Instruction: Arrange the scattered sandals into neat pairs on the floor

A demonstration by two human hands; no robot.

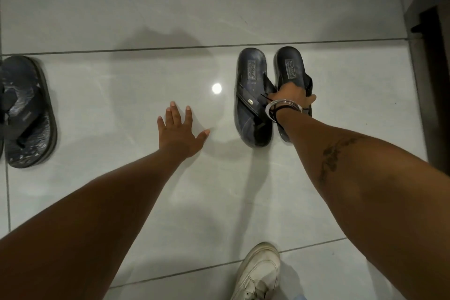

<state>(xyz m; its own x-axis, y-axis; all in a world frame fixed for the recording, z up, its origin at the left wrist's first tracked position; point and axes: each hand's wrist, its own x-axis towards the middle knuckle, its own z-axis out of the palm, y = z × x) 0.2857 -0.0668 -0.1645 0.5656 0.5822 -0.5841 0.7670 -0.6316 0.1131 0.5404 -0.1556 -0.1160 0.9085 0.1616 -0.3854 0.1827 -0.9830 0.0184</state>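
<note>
Flip-flop (pixel 29 114) at far left edge, lying flat, long axis near-to-far, well apart from rest. Left hand (pixel 179 133) mid-floor, fingers spread, holding nothing. Cross-strap sandal (pixel 252 97) flat on tile (pixel 121 19), toe near, heel far. Second sandal (pixel 291 68) just beside, parallel, tipped on edge. Right hand (pixel 293 96) clenched round its strap. Probably light, flexible, rubbery; straps best handle.
</note>
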